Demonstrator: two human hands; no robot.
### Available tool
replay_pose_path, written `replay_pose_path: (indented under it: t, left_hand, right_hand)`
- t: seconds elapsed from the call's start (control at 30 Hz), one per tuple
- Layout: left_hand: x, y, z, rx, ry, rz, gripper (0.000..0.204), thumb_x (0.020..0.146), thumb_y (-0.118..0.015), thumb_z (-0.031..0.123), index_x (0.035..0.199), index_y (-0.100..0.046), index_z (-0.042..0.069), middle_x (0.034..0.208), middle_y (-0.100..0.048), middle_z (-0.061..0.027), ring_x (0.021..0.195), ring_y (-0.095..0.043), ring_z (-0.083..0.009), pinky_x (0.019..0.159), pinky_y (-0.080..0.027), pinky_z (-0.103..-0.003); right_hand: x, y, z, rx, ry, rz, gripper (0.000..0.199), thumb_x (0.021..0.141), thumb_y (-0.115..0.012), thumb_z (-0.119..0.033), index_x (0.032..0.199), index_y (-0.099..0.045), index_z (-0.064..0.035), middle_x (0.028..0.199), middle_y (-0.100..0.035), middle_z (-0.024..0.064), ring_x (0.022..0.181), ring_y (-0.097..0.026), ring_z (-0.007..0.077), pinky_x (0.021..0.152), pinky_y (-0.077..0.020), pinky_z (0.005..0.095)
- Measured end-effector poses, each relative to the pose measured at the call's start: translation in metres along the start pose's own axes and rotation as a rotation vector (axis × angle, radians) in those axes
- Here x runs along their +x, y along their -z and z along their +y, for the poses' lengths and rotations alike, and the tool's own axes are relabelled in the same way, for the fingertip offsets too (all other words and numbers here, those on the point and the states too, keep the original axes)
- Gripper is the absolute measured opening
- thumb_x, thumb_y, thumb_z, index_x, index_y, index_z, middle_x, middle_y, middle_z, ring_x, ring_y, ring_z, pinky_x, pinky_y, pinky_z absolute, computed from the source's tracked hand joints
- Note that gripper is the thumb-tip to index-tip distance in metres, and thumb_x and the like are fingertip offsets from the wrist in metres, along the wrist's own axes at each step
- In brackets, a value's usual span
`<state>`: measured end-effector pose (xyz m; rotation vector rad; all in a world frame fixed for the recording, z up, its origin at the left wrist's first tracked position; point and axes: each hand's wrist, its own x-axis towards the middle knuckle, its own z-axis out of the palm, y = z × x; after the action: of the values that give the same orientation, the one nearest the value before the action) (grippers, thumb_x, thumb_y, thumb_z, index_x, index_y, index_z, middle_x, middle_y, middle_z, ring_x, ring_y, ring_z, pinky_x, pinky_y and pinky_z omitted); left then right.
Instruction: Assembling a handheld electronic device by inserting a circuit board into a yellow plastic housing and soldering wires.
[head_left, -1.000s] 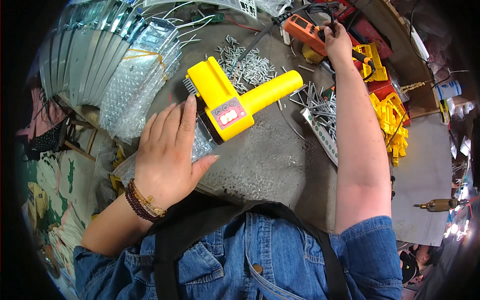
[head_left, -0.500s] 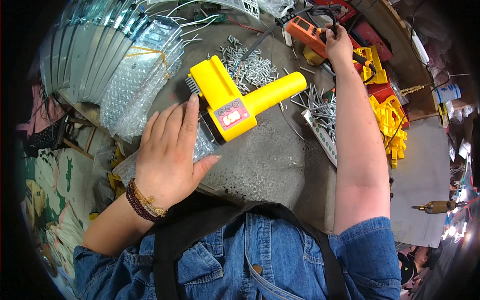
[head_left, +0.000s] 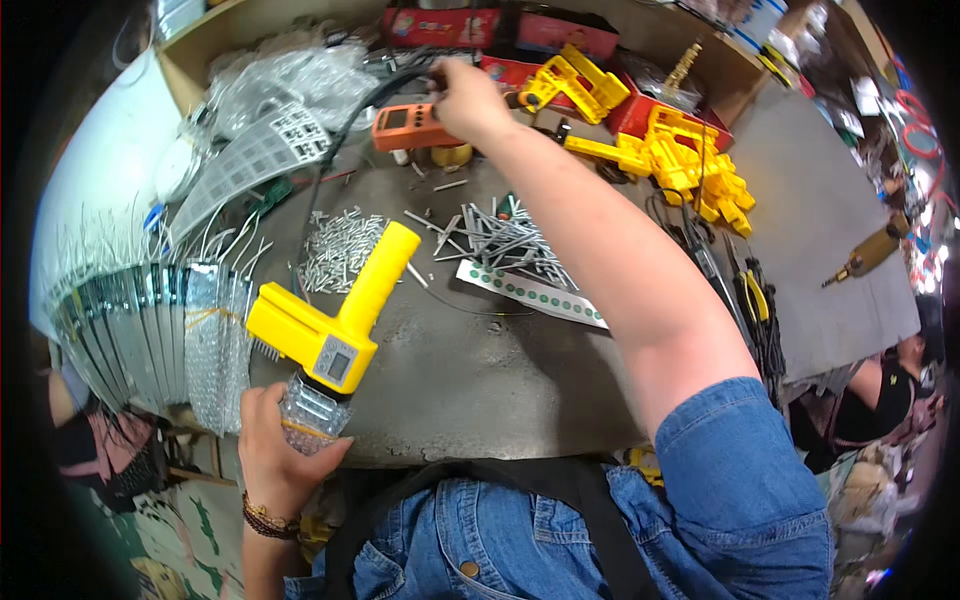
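A yellow handheld device with a round handle and a small display panel lies at the left of the table. Its lower end rests against a bubble-wrapped bundle tied with an orange band. My left hand is wrapped round that bundle, thumb on its right side. At the back of the table my right hand has its fingers closed at a black cable. Just below those fingers sits an orange meter-like device with a small screen; the hand covers its right end.
Small metal screws lie in a heap beyond the yellow device. Longer metal rods and a strip of green dots are mid-table. Yellow plastic shells pile up at the right. Fanned flat strips with wires stand at far left.
My view has swung, showing more of the table's back. My left hand has gone from lying flat to curling round the wrapped bundle. The yellow device's red-lit display now looks grey.
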<state>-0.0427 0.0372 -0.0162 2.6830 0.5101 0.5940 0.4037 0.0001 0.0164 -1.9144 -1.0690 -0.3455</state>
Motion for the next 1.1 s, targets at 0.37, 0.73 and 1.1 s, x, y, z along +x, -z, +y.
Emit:
replay_pose_path:
  t: [0.37, 0.73, 1.1]
  left_hand:
    - [0.003, 0.011, 0.025, 0.203, -0.384, 0.057, 0.031, 0.071, -0.072, 0.005, 0.101, -0.067, 0.002, 0.083, -0.055, -0.0116, 0.073, -0.056, -0.0311, 0.063, -0.046, -0.041]
    - [0.05, -0.027, 0.048, -0.338, -0.541, -0.291, 0.037, 0.064, -0.084, 0.012, 0.098, -0.069, 0.008, 0.089, -0.064, -0.0065, 0.08, -0.06, -0.0294, 0.071, -0.047, -0.037]
    - [0.073, -0.061, 0.121, -0.25, -0.542, -0.355, 0.037, 0.075, -0.078, 0.014, 0.109, -0.067, 0.005, 0.105, -0.067, -0.0121, 0.1, -0.062, -0.0299, 0.086, -0.049, -0.039]
  right_hand:
    - [-0.044, 0.117, -0.076, -0.155, 0.835, 0.544, 0.017, 0.089, -0.061, 0.0, 0.105, -0.061, -0.0021, 0.085, -0.063, 0.0082, 0.07, -0.057, 0.0188, 0.063, -0.0476, 0.0297]
    - [-0.318, 0.363, -0.001, -0.395, -0.268, -0.072, 0.017, 0.091, -0.053, 0.007, 0.104, -0.063, 0.0034, 0.12, -0.065, 0.0106, 0.109, -0.061, 0.019, 0.096, -0.0459, 0.0319]
    - [-0.326, 0.234, -0.027, -0.438, 0.214, -0.33, 0.031, 0.069, -0.078, -0.009, 0.099, -0.069, -0.0118, 0.093, -0.065, 0.0025, 0.093, -0.062, 0.0246, 0.088, -0.0445, 0.0378]
